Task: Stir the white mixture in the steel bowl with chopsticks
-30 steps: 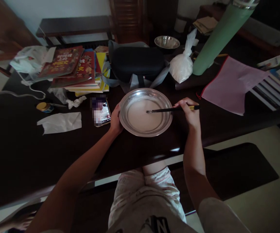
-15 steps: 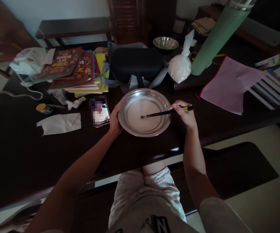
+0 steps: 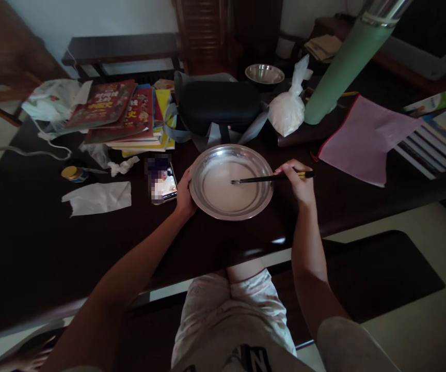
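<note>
A shallow steel pan [image 3: 203, 164] holding a pale milky liquid sits on the dark table [image 3: 29, 243] in front of me. My left hand [image 3: 185, 194] grips the pan's left rim. My right hand [image 3: 299, 181] holds black chopsticks [image 3: 264, 179] at the pan's right side, their tips dipped in the liquid near the middle.
A phone [image 3: 163, 182] lies just left of the pan, with a white tissue [image 3: 97, 197] and small jar [image 3: 72, 173] farther left. Behind are stacked books [image 3: 122, 111], a black case [image 3: 219, 103], a white bag [image 3: 287, 111], a green bottle [image 3: 343, 64], a pink folder [image 3: 366, 137].
The chopstick tips swung left in the liquid, then back right toward the centre; my right hand moved with them. My left hand stayed on the rim.
</note>
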Demonstrator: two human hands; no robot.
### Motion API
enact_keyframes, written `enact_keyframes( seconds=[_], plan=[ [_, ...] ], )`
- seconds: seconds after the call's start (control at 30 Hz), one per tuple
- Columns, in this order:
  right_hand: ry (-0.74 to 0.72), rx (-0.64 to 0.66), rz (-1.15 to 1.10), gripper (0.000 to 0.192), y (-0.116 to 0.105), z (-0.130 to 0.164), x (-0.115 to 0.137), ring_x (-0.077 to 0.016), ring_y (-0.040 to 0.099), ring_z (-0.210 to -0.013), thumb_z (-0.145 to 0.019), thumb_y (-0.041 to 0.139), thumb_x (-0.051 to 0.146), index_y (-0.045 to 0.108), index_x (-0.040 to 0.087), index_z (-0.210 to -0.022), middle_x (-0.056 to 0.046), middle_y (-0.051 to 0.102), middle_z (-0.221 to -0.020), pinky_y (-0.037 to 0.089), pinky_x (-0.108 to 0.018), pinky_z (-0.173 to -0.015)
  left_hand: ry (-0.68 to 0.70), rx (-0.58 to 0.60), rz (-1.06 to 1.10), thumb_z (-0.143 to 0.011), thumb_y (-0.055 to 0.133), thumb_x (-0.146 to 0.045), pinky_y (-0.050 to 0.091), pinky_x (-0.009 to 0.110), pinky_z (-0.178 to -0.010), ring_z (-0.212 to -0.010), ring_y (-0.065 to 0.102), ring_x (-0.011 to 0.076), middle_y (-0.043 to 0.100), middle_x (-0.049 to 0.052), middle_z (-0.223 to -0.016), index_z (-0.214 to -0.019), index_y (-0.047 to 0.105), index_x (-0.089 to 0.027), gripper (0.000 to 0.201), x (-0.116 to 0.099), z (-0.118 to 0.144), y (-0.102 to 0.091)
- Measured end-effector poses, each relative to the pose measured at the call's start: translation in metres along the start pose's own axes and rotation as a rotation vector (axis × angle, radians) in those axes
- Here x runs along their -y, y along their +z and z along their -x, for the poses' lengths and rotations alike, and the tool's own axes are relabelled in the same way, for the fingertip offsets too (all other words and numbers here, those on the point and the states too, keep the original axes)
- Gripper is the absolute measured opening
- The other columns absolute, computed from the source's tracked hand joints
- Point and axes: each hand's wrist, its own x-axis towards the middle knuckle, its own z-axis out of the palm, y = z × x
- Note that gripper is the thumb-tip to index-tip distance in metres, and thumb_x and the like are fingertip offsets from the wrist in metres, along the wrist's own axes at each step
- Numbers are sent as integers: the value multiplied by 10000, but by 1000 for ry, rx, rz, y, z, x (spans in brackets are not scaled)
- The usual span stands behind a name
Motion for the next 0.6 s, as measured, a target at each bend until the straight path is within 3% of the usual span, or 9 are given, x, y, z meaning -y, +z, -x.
enact_keyframes(
  seconds=[0.17, 0.33, 0.5, 0.6],
  plan=[
    [-26, 114, 17, 450, 1, 0, -1, -194, 734, -732, -888, 718, 680, 772, 268, -715, -7, 761, -727, 596, -352, -728, 5, 20, 8, -783, 701, -412, 511, 431, -1149, -1310, 667, 320, 802, 64, -1214, -1012, 778, -248, 292, 0, 0, 0],
    [11, -13, -2, 473, 1, 1, 0, -193, 719, -691, -889, 704, 699, 751, 260, -721, -1, 747, -694, 590, -354, -704, -7, 20, 36, -800, 681, -362, 481, 443, -1188, -1334, 649, 332, 804, 58, -1211, -993, 775, -233, 251, 0, -1, -1],
    [-22, 119, 27, 465, 2, 1, -1, -192, 732, -735, -886, 715, 692, 772, 259, -726, -9, 765, -731, 587, -344, -723, -3, 46, 31, -798, 708, -414, 489, 449, -1182, -1371, 629, 329, 797, 63, -1239, -1023, 775, -249, 286, 1, -1, -1],
    [-32, 46, 30, 459, 1, 0, -2, -188, 730, -733, -889, 716, 686, 782, 259, -736, -8, 772, -742, 579, -334, -711, -5, 34, 38, -773, 728, -420, 484, 430, -1186, -1357, 639, 323, 803, 51, -1220, -1015, 781, -249, 301, 1, -1, -1]
  ],
)
